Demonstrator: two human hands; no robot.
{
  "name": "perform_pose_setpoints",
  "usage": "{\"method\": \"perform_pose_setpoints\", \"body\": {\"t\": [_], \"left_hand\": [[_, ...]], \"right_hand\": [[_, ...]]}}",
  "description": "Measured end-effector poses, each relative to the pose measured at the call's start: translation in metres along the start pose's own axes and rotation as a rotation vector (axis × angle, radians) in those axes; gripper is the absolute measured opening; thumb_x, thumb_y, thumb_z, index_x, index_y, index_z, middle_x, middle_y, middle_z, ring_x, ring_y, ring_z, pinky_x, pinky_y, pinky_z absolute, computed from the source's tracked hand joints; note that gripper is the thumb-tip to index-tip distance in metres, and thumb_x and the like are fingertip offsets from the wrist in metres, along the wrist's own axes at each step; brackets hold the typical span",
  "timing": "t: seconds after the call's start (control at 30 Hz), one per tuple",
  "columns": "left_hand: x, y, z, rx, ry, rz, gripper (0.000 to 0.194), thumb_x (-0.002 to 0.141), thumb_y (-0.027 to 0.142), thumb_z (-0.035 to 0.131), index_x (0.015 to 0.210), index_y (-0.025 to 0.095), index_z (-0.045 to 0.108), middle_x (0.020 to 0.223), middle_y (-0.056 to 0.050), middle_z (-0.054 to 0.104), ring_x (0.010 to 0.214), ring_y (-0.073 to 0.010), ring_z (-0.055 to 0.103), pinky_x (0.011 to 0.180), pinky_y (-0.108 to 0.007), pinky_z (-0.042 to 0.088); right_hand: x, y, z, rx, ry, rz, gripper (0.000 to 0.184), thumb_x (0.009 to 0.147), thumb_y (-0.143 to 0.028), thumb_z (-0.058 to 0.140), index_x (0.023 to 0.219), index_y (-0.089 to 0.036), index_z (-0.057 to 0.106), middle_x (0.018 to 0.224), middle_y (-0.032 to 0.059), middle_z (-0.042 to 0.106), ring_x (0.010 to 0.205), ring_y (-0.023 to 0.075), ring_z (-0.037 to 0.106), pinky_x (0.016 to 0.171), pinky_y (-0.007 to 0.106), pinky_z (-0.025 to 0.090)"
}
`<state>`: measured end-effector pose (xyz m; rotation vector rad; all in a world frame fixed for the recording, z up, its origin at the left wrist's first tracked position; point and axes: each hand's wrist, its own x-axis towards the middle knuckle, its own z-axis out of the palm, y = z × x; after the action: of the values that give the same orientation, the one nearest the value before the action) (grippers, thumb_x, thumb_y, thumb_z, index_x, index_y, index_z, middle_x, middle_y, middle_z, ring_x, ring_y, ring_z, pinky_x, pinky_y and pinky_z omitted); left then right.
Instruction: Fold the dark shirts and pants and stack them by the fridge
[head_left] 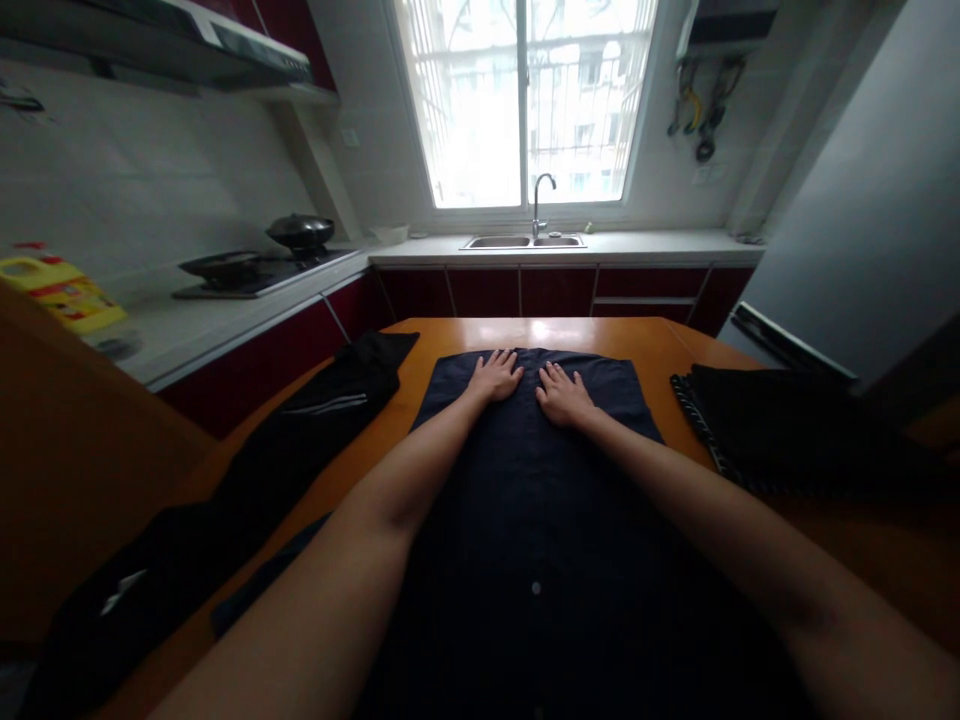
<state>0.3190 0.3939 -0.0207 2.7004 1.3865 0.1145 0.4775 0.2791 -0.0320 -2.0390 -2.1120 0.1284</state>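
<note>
A dark navy button-up shirt (525, 500) lies spread flat across the wooden table, its hem at the far end and a pale button showing on the centre front. Near that far end my left hand (496, 376) rests flat on the cloth, fingers spread, left of the button line. Just right of the line my right hand (564, 393) also lies palm down with its fingers apart. Neither hand grips anything. My forearms cover parts of the shirt's sides. A sleeve of dark blue cloth (274, 570) shows beyond my left forearm.
Black trousers (300, 440) with white marks lie along the table's left side. Folded black cloth (795, 420) sits at the right. The orange wooden table (540, 330) faces a counter with a sink (495, 242), a stove (262, 275) and a yellow jug (60, 295).
</note>
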Motion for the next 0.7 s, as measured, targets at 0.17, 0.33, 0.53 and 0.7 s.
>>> {"method": "perform_pose_setpoints", "body": {"t": [0.17, 0.33, 0.53, 0.7], "left_hand": [[-0.001, 0.002, 0.002, 0.007, -0.002, 0.002, 0.062, 0.102, 0.050, 0.019, 0.158, 0.025, 0.026, 0.167, -0.005, 0.017, 0.153, -0.0283, 0.015, 0.120, -0.058, 0.013], [-0.002, 0.003, 0.002, 0.002, -0.008, -0.005, 0.062, 0.102, 0.050, 0.018, 0.159, 0.026, 0.025, 0.167, -0.004, 0.016, 0.153, -0.0280, 0.013, 0.121, -0.058, 0.012], [-0.003, 0.003, 0.000, -0.010, -0.008, 0.003, 0.061, 0.102, 0.045, 0.019, 0.159, 0.023, 0.025, 0.166, -0.005, 0.018, 0.153, -0.0292, 0.014, 0.121, -0.060, 0.013], [-0.004, 0.001, 0.000, -0.020, 0.005, 0.013, 0.058, 0.102, 0.035, 0.022, 0.158, 0.023, 0.028, 0.166, -0.003, 0.021, 0.153, -0.0281, 0.016, 0.121, -0.058, 0.015]], "right_hand": [[0.020, 0.005, 0.000, 0.024, -0.030, -0.019, 0.061, 0.101, -0.040, 0.027, 0.156, -0.014, 0.030, 0.166, 0.0104, 0.020, 0.153, 0.0226, 0.016, 0.122, 0.049, 0.011], [0.044, 0.036, -0.012, 0.036, -0.005, 0.159, 0.060, 0.102, -0.034, 0.025, 0.154, -0.004, 0.029, 0.163, 0.0214, 0.023, 0.151, 0.0300, 0.019, 0.120, 0.056, 0.013], [0.042, 0.015, -0.011, 0.039, 0.065, 0.121, 0.058, 0.104, -0.032, 0.018, 0.155, -0.005, 0.027, 0.164, 0.0203, 0.020, 0.152, 0.0281, 0.014, 0.121, 0.052, 0.011], [0.038, -0.023, 0.007, 0.061, -0.035, -0.104, 0.059, 0.103, -0.043, 0.022, 0.156, -0.018, 0.031, 0.165, 0.0083, 0.022, 0.153, 0.0220, 0.017, 0.122, 0.047, 0.014]]}}
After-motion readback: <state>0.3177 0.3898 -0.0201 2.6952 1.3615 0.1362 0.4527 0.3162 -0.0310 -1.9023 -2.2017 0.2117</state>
